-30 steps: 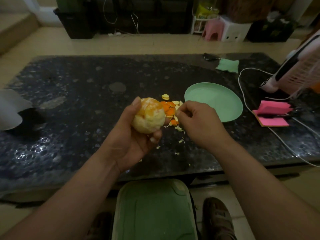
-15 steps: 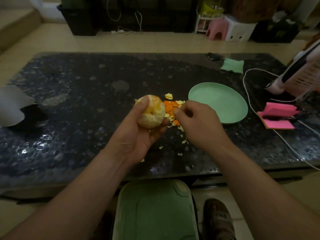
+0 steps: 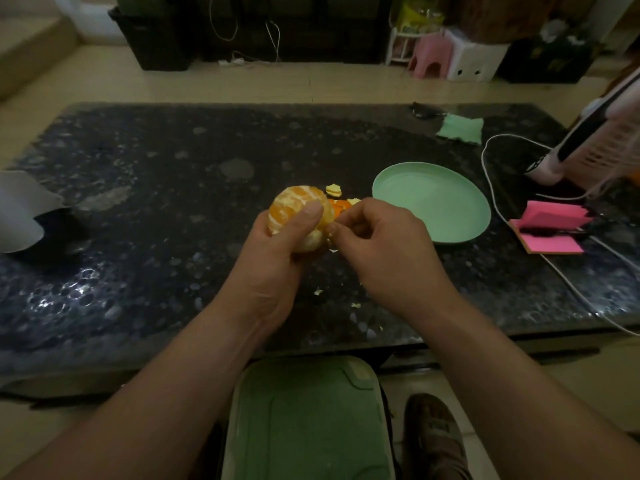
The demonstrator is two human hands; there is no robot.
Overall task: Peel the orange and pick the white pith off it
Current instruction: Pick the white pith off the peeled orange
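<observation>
Over the dark counter, well right of a grey sheet, the left hand curls round the peeled orange, thumb across its front, while the right hand beside it pinches at the fruit's right flank, half hiding peel scraps behind, with a green plate and pink notepad farther right.

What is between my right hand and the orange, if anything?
Nothing visible. The right hand pinches at the right side of the orange; the left hand grips the fruit, its thumb across the front, clear of that spot.
</observation>
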